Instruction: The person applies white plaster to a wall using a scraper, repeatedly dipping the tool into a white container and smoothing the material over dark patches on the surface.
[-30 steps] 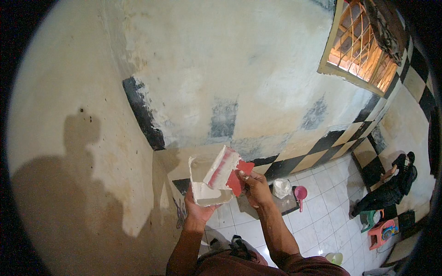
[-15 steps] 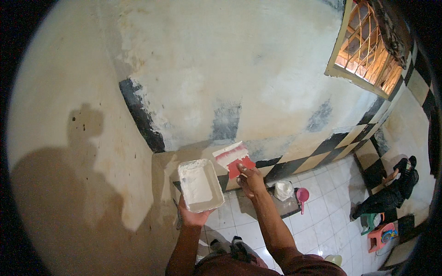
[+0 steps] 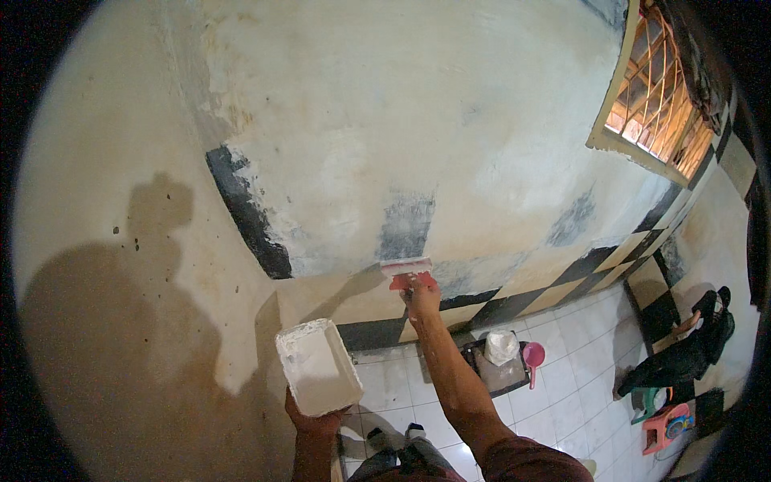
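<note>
My right hand [image 3: 421, 299] grips a red putty spreader [image 3: 412, 280] with white paste along its wide edge. That edge lies at the wall, just below a dark, thinly smeared patch [image 3: 405, 229]. Lower left, my left hand [image 3: 316, 418] is closed round the bottom end of a white rectangular tub [image 3: 320, 367] with paste smeared on its rim and inside. The wall [image 3: 337, 193] ahead carries uneven white and cream paste over dark squares, and black-and-cream checks show along its lower part.
On the tiled floor [image 3: 558, 402], a dark tray [image 3: 514, 377] bears a white bag [image 3: 502, 347], with a pink dipper [image 3: 533, 355] beside it. At the right, another person in dark clothes [image 3: 683, 345] is near a red stool [image 3: 666, 430]. A barred window [image 3: 654, 88] is upper right.
The spreader has left the space beside the tub and moved up against the wall under the dark patch. My left hand has lowered the tub toward the lower left.
</note>
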Motion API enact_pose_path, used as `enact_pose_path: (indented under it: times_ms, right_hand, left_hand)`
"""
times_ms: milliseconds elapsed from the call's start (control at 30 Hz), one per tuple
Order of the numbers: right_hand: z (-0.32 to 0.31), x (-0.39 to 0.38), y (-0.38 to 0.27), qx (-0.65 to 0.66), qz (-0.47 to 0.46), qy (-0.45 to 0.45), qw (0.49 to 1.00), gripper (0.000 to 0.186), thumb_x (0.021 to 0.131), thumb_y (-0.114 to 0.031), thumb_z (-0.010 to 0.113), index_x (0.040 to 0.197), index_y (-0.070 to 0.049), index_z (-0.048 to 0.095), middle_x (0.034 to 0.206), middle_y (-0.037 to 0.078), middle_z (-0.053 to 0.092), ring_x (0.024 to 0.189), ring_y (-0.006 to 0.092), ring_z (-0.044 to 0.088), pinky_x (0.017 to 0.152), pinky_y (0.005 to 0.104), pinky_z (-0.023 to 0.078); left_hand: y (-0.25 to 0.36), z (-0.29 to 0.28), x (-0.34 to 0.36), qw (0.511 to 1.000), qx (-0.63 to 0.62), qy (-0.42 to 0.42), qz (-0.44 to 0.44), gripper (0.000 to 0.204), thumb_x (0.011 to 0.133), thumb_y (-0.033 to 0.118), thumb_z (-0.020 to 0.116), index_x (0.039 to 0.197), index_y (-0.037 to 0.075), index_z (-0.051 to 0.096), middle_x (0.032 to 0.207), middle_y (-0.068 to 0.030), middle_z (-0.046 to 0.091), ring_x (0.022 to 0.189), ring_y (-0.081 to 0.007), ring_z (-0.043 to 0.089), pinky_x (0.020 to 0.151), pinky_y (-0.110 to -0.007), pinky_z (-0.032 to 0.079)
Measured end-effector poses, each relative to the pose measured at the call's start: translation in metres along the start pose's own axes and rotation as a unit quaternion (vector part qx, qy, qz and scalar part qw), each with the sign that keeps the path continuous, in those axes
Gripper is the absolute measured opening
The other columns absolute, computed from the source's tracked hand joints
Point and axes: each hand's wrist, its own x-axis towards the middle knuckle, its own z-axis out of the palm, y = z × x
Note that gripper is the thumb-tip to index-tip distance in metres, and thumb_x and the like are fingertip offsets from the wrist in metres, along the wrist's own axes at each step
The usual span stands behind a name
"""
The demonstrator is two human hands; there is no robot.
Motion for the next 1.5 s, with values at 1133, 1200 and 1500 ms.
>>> enact_pose_path:
  times_ms: [1133,1200,1500]
  right_hand:
    - [-0.006,-0.030,-0.039,-0.062,-0.065,-0.080,0.993,0.022,0.087,-0.006,0.063,0.107,-0.002,0.056,0.094,0.007,0.064,0.073,0.0160,0.063,0.062,0.0308,0.054]
    - [0.002,-0.034,-0.033,-0.057,-0.075,-0.083,0.992,0.021,0.087,-0.006,0.062,0.107,-0.002,0.056,0.092,0.007,0.064,0.072,0.0166,0.063,0.062,0.0305,0.054]
    - [0.035,0.009,-0.013,-0.255,-0.287,0.033,0.923,0.024,0.081,-0.013,0.066,0.099,-0.004,0.055,0.076,0.013,0.065,0.064,0.0278,0.064,0.061,0.0392,0.053]
  left_hand:
    - [0.003,-0.021,-0.020,0.994,-0.100,-0.015,-0.045,0.059,0.092,0.051,0.041,0.139,0.015,0.043,0.133,-0.0137,0.052,0.117,-0.0407,0.053,0.091,-0.068,0.042]
    - [0.005,-0.022,-0.023,0.995,-0.094,-0.026,-0.033,0.059,0.092,0.051,0.041,0.139,0.015,0.043,0.133,-0.0136,0.052,0.118,-0.0406,0.053,0.091,-0.067,0.042]
    - [0.004,-0.029,-0.023,0.999,0.011,0.040,0.020,0.057,0.093,0.049,0.038,0.137,0.014,0.044,0.130,-0.0128,0.054,0.117,-0.0383,0.054,0.091,-0.064,0.044]
